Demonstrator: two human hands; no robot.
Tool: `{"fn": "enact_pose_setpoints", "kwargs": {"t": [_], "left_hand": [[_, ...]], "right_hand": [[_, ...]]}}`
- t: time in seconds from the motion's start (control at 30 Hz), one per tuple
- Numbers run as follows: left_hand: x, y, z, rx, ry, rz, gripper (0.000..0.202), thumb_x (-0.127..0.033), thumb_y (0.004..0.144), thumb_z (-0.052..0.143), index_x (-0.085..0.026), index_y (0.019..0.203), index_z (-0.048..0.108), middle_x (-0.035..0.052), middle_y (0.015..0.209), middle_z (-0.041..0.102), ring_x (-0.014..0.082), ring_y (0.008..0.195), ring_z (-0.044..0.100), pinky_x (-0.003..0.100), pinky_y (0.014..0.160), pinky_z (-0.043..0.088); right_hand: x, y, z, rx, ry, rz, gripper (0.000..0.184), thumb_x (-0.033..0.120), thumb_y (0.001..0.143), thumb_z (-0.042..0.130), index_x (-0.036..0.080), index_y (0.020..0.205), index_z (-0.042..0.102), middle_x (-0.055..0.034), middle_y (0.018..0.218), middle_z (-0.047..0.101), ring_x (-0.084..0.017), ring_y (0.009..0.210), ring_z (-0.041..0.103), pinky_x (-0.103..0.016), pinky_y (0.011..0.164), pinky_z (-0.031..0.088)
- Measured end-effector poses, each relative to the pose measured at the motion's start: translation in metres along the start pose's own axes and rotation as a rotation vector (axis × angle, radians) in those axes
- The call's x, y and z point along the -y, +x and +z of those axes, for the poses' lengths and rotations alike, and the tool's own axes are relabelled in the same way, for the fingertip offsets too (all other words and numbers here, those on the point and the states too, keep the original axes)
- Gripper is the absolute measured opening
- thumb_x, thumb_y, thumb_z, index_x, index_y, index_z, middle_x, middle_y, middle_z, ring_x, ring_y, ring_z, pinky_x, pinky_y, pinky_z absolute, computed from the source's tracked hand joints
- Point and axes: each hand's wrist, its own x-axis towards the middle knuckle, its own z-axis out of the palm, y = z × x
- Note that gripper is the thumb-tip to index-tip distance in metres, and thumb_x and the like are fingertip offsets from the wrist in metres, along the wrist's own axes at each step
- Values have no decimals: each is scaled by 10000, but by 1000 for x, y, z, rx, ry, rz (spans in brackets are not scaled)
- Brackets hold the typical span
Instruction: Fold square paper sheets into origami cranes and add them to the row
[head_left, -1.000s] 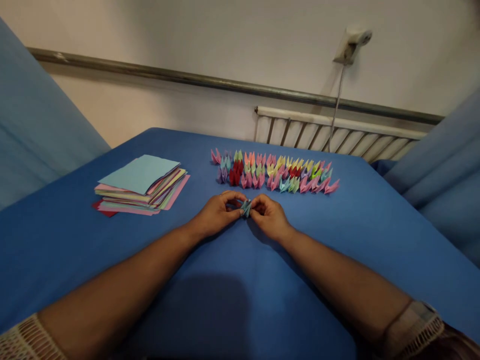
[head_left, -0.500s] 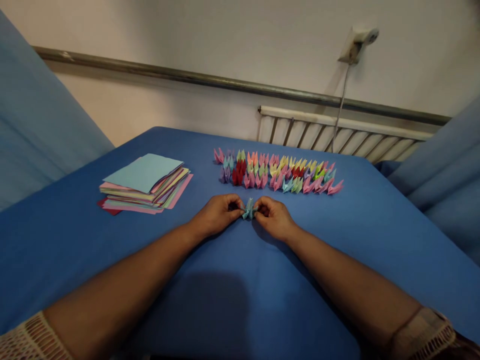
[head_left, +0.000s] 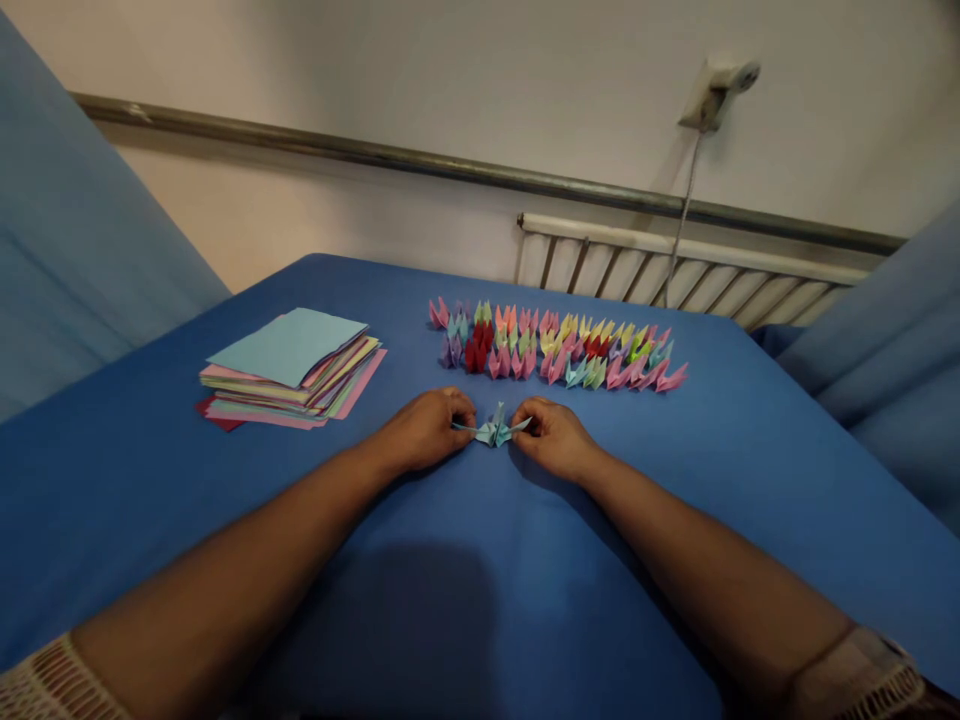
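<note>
Our left hand [head_left: 430, 428] and right hand [head_left: 558, 438] have drawn apart, each seemingly pinching a wing [head_left: 519, 426] of the paper bird [head_left: 499, 434]; this wing-spreading step calls for gentle, even pulling.

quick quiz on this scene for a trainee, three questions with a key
1. True or false: in the picture, the paper stack lies left of the rows of folded cranes.
2. Multiple choice: what colour is the top sheet? A) red B) light blue C) yellow
3. Fill the gap: the left hand and right hand pinch opposite ____ of the light blue paper crane.

Key: 1. true; 2. B; 3. wings
</note>
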Motion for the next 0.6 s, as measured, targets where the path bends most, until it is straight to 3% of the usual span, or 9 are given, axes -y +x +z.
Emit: {"fn": "enact_pose_setpoints", "kwargs": {"t": [0.43,0.6], "left_hand": [[-3,-1,0,23,69,1,85,-241,754,596,-219,723,672,40,906,652,212,873,606,330,819,449],[-9,1,2,-54,-82,-13,89,-261,765,607,-212,800,673,36,886,672,189,813,614,325,794,468]], "right_hand": [[-8,2,-4,10,-11,14,122,76,663,665,195,670,643,4,748,609,-137,678,554,-280,671,432],[-5,3,2,-38,244,78,77,156,694,668,199,710,607,25,704,601,-116,620,543,-252,609,446]]}}
